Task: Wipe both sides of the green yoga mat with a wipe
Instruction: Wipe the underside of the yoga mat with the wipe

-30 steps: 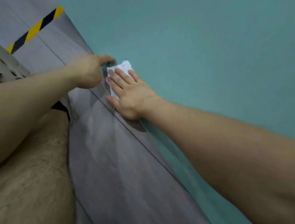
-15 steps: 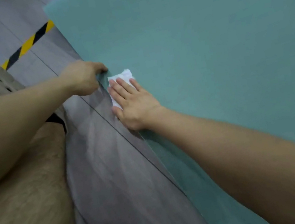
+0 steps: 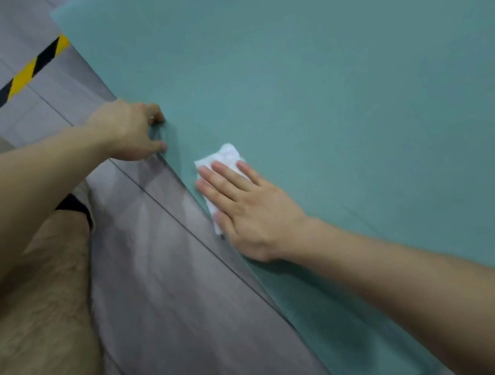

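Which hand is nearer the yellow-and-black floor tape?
Left. The left hand grips the yoga mat edge, a short way from the tape; the right hand presses the wipe farther away.

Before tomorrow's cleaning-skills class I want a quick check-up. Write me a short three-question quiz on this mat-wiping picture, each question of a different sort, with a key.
1. True or false: the right hand presses the wipe flat onto the green yoga mat.
2. What does the left hand grip? A the mat's edge; B the wipe; C a bottle.
3. Fill in: the yellow-and-black striped tape lies on the ____.
Key: 1 true; 2 A; 3 floor.
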`<action>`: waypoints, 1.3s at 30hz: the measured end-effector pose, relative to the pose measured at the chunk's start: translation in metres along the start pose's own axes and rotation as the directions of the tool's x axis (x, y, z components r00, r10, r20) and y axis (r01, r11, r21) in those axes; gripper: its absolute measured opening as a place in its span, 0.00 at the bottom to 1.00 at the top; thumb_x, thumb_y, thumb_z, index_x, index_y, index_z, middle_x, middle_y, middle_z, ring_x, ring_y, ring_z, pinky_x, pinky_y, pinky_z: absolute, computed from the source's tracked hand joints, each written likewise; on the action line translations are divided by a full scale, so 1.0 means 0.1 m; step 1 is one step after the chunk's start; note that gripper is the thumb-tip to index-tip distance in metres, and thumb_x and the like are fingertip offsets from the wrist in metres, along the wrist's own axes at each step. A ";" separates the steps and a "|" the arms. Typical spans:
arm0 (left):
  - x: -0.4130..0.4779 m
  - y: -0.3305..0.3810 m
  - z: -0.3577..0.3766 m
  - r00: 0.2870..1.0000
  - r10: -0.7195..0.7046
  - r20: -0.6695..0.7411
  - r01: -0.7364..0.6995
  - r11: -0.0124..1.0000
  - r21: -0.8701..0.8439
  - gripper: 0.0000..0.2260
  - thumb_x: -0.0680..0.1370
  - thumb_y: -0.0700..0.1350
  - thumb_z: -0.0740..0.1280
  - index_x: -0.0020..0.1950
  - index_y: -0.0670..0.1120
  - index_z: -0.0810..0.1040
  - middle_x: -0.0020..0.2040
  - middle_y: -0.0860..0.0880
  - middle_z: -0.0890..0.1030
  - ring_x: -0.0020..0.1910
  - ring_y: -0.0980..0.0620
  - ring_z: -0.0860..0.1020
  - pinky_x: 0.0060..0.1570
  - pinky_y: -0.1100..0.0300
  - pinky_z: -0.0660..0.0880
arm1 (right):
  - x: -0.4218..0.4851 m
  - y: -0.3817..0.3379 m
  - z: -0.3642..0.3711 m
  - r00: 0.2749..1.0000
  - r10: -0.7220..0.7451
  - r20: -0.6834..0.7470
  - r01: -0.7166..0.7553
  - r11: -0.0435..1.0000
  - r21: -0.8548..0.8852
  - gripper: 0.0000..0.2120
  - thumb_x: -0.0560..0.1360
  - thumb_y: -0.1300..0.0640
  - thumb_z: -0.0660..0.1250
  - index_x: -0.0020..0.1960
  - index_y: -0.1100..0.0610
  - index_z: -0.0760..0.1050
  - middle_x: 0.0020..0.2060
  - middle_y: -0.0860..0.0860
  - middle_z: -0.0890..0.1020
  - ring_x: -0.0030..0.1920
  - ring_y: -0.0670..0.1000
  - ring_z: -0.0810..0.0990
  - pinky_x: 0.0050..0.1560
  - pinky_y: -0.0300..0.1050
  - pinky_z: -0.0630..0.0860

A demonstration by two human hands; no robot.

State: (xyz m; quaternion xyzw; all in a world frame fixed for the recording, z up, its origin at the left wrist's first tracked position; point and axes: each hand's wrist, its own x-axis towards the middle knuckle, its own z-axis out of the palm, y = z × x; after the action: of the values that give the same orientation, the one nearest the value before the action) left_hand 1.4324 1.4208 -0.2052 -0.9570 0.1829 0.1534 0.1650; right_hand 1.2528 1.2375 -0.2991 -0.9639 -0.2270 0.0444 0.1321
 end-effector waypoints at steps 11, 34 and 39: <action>0.18 0.33 -0.24 0.980 -0.103 0.168 0.097 0.994 0.042 0.32 0.78 0.70 0.66 0.66 0.43 0.75 0.65 0.37 0.80 0.63 0.36 0.78 0.58 0.49 0.75 | 0.41 1.49 -0.52 0.962 0.269 0.043 -0.268 0.963 -0.014 0.29 0.88 0.45 0.44 0.87 0.50 0.46 0.86 0.46 0.45 0.85 0.48 0.42 0.84 0.53 0.37; -0.31 1.39 -0.25 0.958 -0.114 0.262 0.188 0.943 -0.275 0.55 0.59 0.74 0.79 0.77 0.48 0.70 0.72 0.43 0.78 0.70 0.39 0.76 0.66 0.50 0.74 | -0.19 2.28 -0.76 0.906 0.424 0.000 -0.423 0.905 -0.031 0.33 0.84 0.48 0.42 0.87 0.57 0.48 0.86 0.54 0.47 0.86 0.53 0.44 0.84 0.53 0.37; -0.47 1.85 -0.03 0.932 -0.225 0.284 0.312 0.897 -0.312 0.69 0.38 0.81 0.74 0.73 0.47 0.67 0.68 0.39 0.73 0.68 0.38 0.74 0.67 0.45 0.76 | -0.26 1.49 -0.38 0.998 0.059 0.026 -0.058 0.998 -0.015 0.35 0.81 0.47 0.43 0.85 0.59 0.56 0.85 0.56 0.55 0.86 0.56 0.51 0.85 0.55 0.43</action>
State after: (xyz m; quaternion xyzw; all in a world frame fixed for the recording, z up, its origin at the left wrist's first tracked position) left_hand 1.3171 1.2709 -0.2341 -0.9612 -0.0036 0.2739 0.0317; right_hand 1.2984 1.0881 -0.3033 -0.9703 -0.2008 0.0593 0.1210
